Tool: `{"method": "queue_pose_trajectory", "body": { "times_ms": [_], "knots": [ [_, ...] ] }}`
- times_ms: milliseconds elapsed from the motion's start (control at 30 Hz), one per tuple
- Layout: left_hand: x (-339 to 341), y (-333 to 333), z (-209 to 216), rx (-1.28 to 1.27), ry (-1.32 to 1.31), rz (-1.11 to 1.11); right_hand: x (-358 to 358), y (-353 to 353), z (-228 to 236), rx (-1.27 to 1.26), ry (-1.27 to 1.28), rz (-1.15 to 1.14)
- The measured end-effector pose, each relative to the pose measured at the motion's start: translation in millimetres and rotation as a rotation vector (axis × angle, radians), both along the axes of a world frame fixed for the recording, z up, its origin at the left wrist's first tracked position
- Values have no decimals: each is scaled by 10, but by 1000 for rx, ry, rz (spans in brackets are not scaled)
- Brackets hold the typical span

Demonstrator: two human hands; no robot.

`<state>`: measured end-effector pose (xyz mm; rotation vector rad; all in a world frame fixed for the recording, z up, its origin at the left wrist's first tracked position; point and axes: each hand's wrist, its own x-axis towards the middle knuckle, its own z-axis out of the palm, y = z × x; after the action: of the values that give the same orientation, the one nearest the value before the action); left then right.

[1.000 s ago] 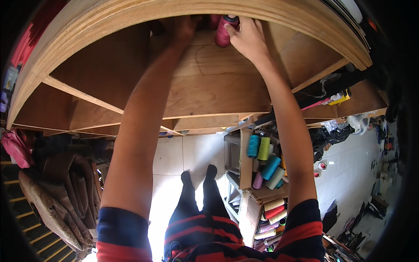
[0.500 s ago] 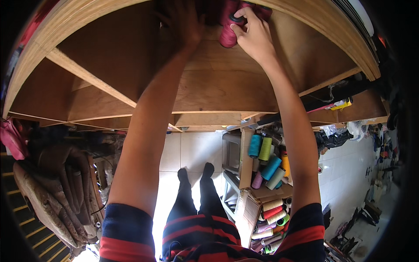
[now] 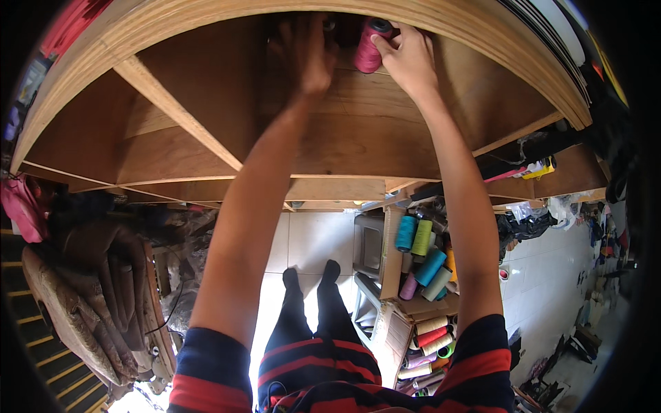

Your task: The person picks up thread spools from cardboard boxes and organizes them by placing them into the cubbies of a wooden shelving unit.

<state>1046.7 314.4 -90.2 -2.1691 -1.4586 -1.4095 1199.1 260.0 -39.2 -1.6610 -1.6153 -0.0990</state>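
Inside the wooden shelf compartment, my right hand [image 3: 412, 63] is closed around a magenta cone of thread [image 3: 369, 54]. The cone stands nearly upright, its dark top end showing, with my thumb against its side. To its left, in the shaded back part, my left hand [image 3: 310, 60] reaches in with fingers stretched and apart. Shadow and blur soften its fingertips. A small round shiny end [image 3: 329, 26] shows beside them, too dim to name. Behind the magenta cone, the back of the compartment is mostly hidden.
Wooden dividers [image 3: 182, 113] split the shelf, and its thick curved edge [image 3: 227, 22] runs above my hands. Below right, a cardboard box [image 3: 391, 251] holds several coloured thread cones. A grey plastic stool [image 3: 368, 237] stands beside it. Folded brown material [image 3: 89, 303] lies at left.
My right hand has shifted slightly right and down with the magenta cone, which now stands more upright. My left hand has moved a little right and lower. The view has shifted slightly.
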Motion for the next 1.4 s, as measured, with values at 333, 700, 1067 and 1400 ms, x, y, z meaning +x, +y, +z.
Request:
{"method": "queue_pose_trajectory", "body": {
  "times_ms": [333, 700, 1067, 1400],
  "knots": [
    [-424, -1067, -159, -93, -410, -245, -300, 554, 224, -151, -275, 4],
    [-712, -1653, -55, -167, -483, -356, -480, 899, 246, -168, -382, 29],
    [-820, -1700, -41, -194, -482, -346, -536, 900, 197, -143, -399, 28],
    [-834, -1842, -30, -232, -548, -443, -443, 759, 155, -123, -363, -1]
  ]
}}
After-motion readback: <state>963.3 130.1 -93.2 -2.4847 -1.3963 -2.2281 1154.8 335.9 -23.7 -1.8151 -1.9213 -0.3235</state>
